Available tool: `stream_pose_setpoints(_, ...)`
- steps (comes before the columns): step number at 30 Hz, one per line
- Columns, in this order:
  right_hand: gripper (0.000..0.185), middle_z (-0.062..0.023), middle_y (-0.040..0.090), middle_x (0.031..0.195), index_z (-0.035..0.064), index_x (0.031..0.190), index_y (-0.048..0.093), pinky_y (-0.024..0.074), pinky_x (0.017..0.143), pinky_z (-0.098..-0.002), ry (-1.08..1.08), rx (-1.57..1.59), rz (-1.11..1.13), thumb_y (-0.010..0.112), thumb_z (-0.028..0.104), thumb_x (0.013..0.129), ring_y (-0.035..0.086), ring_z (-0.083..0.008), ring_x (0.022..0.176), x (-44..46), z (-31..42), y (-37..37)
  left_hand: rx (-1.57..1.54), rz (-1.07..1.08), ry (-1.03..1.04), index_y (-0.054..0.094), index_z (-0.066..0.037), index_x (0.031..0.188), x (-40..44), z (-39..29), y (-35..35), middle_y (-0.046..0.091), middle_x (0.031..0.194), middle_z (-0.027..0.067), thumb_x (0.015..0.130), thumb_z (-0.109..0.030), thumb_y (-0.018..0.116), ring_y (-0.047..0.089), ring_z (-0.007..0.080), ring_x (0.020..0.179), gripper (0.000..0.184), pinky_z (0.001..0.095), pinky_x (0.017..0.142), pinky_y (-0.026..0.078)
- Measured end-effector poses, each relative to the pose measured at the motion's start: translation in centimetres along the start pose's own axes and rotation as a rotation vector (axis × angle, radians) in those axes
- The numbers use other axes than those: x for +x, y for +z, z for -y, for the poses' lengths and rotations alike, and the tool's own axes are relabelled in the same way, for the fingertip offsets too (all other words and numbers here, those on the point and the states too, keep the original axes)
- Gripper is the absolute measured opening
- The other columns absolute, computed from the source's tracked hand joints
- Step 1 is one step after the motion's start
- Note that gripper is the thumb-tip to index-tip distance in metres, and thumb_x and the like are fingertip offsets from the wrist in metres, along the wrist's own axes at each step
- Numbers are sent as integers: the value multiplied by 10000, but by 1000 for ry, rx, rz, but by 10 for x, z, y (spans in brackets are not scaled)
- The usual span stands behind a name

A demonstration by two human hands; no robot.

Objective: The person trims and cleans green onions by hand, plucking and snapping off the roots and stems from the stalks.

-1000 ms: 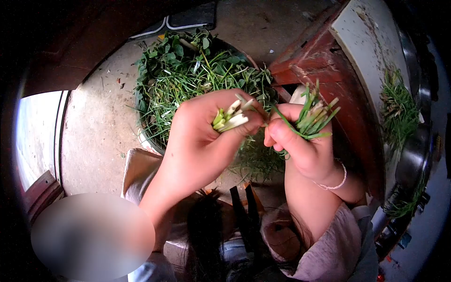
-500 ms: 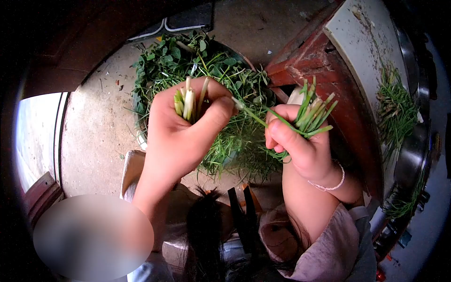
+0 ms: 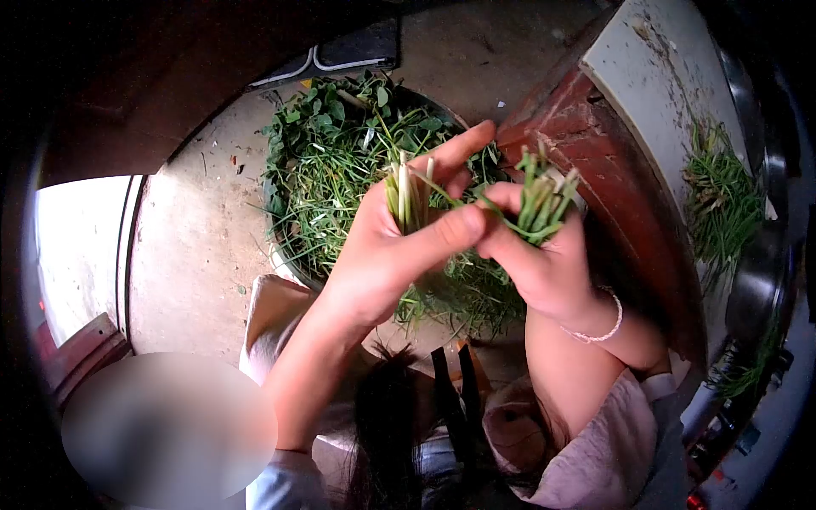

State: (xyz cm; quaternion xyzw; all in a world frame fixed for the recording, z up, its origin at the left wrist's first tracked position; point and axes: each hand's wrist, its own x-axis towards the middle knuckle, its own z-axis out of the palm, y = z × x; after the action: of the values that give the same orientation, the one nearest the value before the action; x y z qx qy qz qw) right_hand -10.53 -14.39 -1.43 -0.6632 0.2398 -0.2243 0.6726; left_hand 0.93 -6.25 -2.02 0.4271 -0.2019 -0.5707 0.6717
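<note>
My left hand [image 3: 361,251] is wrapped loosely round a small bunch of stalks with pale ends [image 3: 403,195], which look like chives. Its index finger stretches out towards the right, and its thumb meets the fingertips of my right hand [image 3: 552,268]. A thicker bunch of green stalks [image 3: 541,208], cut ends upward, is gripped in that right hand. One thin stalk [image 3: 442,195] spans the gap between the hands; which fingers pinch it cannot be made out. Below both hands lies a heap of grass-like greens and leafy stems [image 3: 327,170] in a round container [image 3: 285,268].
A reddish wooden stand [image 3: 612,161] rises close on the right. On its pale, dirt-specked top [image 3: 637,68] lies another pile of green stalks [image 3: 722,195] near a metal pan [image 3: 759,272]. A folded item with metal tubing [image 3: 353,61] rests on the floor behind the container.
My left hand has moved right, up against my right hand, and its index finger has straightened out. The thin stalk no longer stretches across a wide gap. The view has shifted slightly.
</note>
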Motion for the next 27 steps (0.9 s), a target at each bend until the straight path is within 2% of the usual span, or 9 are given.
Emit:
stream_pose_setpoints(7, 97, 7, 504, 669, 7, 793, 520, 352, 502, -181, 2, 69, 14, 567, 88, 766, 446, -51, 578, 5, -4, 8, -63, -88, -111, 435, -47, 1144, 2, -1, 3, 550, 786, -34, 856, -238, 399, 317, -13, 484, 347, 126, 409, 233)
stream_pose_setpoints(10, 175, 19, 490, 738, -2, 892, 518, 348, 543, -173, 121, 1, 11, 575, 100, 762, 438, -41, 641, 2, -10, 5, 95, -161, -90, 496, -36, 1058, 4, 0, -4, 556, 800, -2, 870, -238, 365, 411, 25, 549, 305, 150, 486, 328)
stream_pose_setpoints(12, 202, 16, 484, 732, -22, 917, 511, 344, 563, -165, 124, -6, 94, 568, 79, 751, 429, -32, 651, 5, -9, -2, 456, -330, 327, 504, -20, 1019, 9, 4, -19, 565, 815, 46, 877, -242, 340, 500, 99, 723, 311, 222, 686, 391)
stream_pose_setpoints(13, 213, 5, 488, 742, -32, 929, 502, 336, 548, -159, 184, 44, 109, 554, 59, 743, 422, -28, 644, 4, -6, -4, 502, -394, 330, 500, -13, 1011, 9, -2, -28, 570, 824, 84, 881, -240, 322, 497, 151, 880, 317, 285, 839, 341)
stream_pose_setpoints(15, 212, -23, 486, 756, -50, 924, 480, 295, 475, -152, 304, 243, 106, 506, 15, 724, 389, -21, 582, 4, 2, -4, 350, -518, 340, 490, -21, 1022, 8, -16, -32, 569, 812, 67, 884, -241, 321, 509, 122, 833, 310, 257, 798, 364)
stream_pose_setpoints(16, 212, -23, 486, 756, -50, 924, 480, 295, 475, -152, 304, 241, 109, 506, 15, 724, 389, -21, 582, 5, 4, -5, 341, -518, 407, 501, -22, 1006, 7, -16, -42, 543, 713, 21, 882, -228, 332, 489, 74, 647, 294, 208, 642, 386)
stream_pose_setpoints(19, 157, -15, 444, 650, -42, 873, 472, 249, 412, -173, 416, 314, 245, 485, 43, 742, 321, -31, 469, 4, 7, -6, 212, -516, 298, 547, -25, 942, -4, -23, -34, 442, 558, -50, 838, -154, 439, 302, 16, 432, 198, 164, 412, 256)
stream_pose_setpoints(24, 162, -1, 451, 641, -28, 873, 478, 253, 416, -166, 504, 285, 272, 503, 38, 727, 343, -30, 474, 3, 7, -4, 434, -317, 257, 601, -8, 776, -9, -17, -8, 557, 618, -14, 718, -59, 606, 449, 9, 505, 77, 132, 430, 324)
stream_pose_setpoints(27, 212, -15, 517, 800, -13, 937, 490, 394, 607, -209, 198, 166, 200, 495, -6, 725, 486, -79, 709, 1, -1, -1, 655, -192, 447, 600, -16, 708, -6, -11, -3, 570, 624, 26, 634, -65, 667, 505, 67, 527, 111, 172, 469, 386)
